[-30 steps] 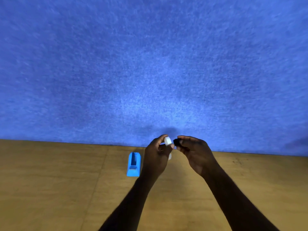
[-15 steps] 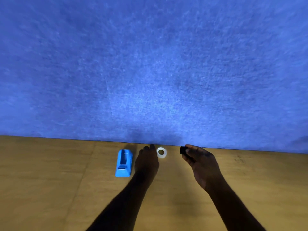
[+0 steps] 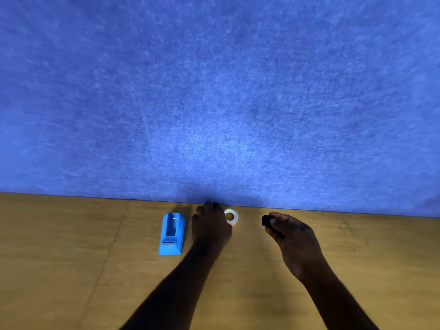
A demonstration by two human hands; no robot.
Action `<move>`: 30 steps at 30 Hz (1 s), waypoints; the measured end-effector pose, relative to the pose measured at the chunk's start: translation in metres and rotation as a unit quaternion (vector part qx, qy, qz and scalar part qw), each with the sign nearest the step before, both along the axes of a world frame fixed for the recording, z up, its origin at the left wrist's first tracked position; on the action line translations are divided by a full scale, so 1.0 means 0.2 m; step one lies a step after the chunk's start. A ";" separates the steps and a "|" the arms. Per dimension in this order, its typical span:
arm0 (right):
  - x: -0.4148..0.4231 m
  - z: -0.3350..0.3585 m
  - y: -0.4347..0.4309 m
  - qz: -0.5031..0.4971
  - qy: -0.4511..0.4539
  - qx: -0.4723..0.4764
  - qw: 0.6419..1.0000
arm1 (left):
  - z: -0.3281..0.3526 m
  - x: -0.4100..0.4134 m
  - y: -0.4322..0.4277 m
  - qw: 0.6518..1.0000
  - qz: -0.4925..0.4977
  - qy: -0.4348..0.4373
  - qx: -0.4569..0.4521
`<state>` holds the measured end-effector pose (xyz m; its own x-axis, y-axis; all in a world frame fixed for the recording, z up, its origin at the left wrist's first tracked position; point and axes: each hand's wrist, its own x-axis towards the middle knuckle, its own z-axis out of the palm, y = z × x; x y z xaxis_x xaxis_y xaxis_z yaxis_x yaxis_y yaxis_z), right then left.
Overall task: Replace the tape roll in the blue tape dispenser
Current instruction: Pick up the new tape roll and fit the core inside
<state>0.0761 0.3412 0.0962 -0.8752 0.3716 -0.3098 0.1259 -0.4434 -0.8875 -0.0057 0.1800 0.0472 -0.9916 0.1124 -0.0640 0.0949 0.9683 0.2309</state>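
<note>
On a wooden table [image 3: 71, 270] against a fuzzy blue wall [image 3: 214, 91], the blue tape dispenser [image 3: 172, 234] stands with its cradle empty. A small clear tape roll [image 3: 232, 216] lies flat beside the left hand [image 3: 210, 226], whose fingers hang loose and unclenched. The right hand [image 3: 291, 236] pinches a black core [image 3: 266, 220]. The roll looks light, stiff and slick, best gripped by its outer rim.

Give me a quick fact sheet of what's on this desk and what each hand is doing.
surface: wooden table against a blue felt wall
dispenser: blue tape dispenser, slot empty
tape roll: clear tape roll lying flat on the table
left hand: left hand beside the roll, holding nothing visible
right hand: right hand pinching a small black core
</note>
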 end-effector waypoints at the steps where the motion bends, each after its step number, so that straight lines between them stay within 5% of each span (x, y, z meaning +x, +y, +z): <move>1: 0.00 0.00 0.00 0.001 0.002 -0.001 1.000 | 0.00 0.00 0.01 1.000 -0.005 0.018 0.005; 12: 0.00 -0.01 0.00 0.005 -0.004 0.007 1.000 | -0.08 -0.06 0.08 0.998 -0.038 0.052 -0.008; 16: 0.01 0.00 -0.01 0.002 -0.006 0.009 1.000 | 0.00 -0.04 0.08 0.983 -0.005 0.080 0.164; 21: -0.01 0.13 -0.06 -0.007 0.000 -0.035 0.999 | 0.20 0.07 0.03 0.843 0.064 -0.018 0.534; 26: -0.05 0.36 -0.16 0.036 0.045 -0.027 0.998 | 0.45 0.19 -0.04 0.734 0.056 -0.062 0.673; 30: -0.04 0.52 -0.26 0.075 0.075 0.036 0.994 | 0.62 0.27 -0.12 0.703 -0.036 -0.061 0.708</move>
